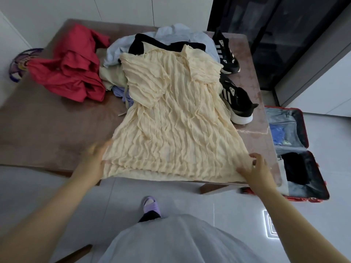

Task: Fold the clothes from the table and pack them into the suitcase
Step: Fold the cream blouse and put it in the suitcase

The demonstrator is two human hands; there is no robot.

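Observation:
A cream crinkled dress [167, 118] lies spread flat on the brown table [47, 130], its hem at the near edge. My left hand [93, 160] is at the hem's left corner, blurred, fingers extended against the fabric. My right hand [256, 168] pinches the hem's right corner. Behind the dress lie a red garment [74, 67], a pale blue garment [174, 33], a black garment [144, 44] and a pale green one [112, 74]. The red suitcase [303, 130] lies open on the floor to the right, with black clothing [296, 168] in its near half.
Two black sneakers [226, 54] [237, 101] sit on the table's right side. A purple hoop-like object [20, 61] leans at the far left. My foot in a purple slipper [151, 205] stands on the grey floor. A dark glass cabinet [275, 35] is at the back right.

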